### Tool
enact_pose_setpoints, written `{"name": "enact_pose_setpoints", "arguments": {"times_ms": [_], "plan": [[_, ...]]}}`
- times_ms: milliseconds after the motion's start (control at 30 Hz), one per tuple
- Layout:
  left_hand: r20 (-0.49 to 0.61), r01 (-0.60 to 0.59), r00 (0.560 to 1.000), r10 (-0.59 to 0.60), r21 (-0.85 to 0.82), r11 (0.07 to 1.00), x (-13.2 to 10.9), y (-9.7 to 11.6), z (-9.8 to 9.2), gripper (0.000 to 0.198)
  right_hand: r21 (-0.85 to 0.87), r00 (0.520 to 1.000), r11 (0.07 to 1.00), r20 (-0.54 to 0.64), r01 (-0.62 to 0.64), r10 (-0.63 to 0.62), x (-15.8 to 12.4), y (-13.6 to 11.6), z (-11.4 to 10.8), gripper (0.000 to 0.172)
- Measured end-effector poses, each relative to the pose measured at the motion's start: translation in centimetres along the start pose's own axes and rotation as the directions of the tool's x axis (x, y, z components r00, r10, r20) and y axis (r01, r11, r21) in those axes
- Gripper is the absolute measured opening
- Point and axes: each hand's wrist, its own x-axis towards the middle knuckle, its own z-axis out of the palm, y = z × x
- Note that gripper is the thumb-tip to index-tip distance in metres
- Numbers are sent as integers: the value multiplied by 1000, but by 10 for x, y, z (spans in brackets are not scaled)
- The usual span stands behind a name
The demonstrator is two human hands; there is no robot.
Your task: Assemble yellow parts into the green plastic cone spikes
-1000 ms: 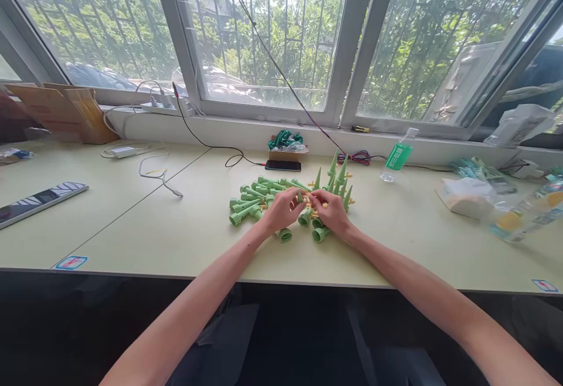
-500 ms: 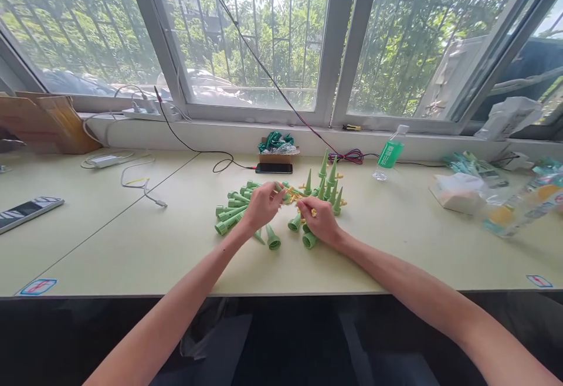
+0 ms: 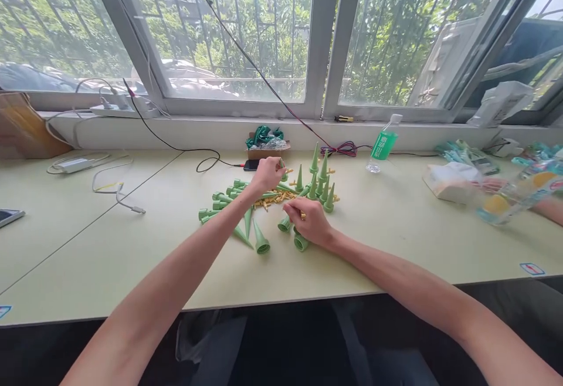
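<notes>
My left hand (image 3: 268,175) is closed around a green plastic watering spike (image 3: 282,169) with a small yellow piece at its side, held left of a group of upright green spikes (image 3: 324,170). My right hand (image 3: 310,220) rests low over the table with thumb and fingers pinched; whatever is in them is too small to make out. Beneath it lie green spikes with their threaded open ends (image 3: 301,242) facing me. Small yellow valves (image 3: 275,198) lie in a heap between my hands. Several more green spikes (image 3: 261,239) lie on the left, partly behind my left forearm.
Behind the hands are a black phone (image 3: 250,165) on a cable and a small cardboard box (image 3: 266,151). A green-labelled bottle (image 3: 383,144) stands right. Farther right are a tissue pack (image 3: 451,180), a blurred clear plastic package (image 3: 519,198) and another person's hand (image 3: 490,183).
My left hand has moved away from me with the spike, toward the upright ones. The right hand stays pinched near the same spikes. The view has turned slightly; another person's hand appears at right.
</notes>
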Motion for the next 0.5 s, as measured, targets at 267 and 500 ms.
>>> {"name": "enact_pose_setpoints", "arguments": {"times_ms": [267, 500], "plan": [[107, -63, 993, 57, 50, 997, 16, -16, 22, 7, -27, 1000, 1000, 23, 6, -6, 1, 2, -2, 36], [174, -44, 984, 29, 85, 995, 12, -9, 18, 15, -30, 1000, 1000, 20, 6, -6, 0, 4, -2, 36]]}}
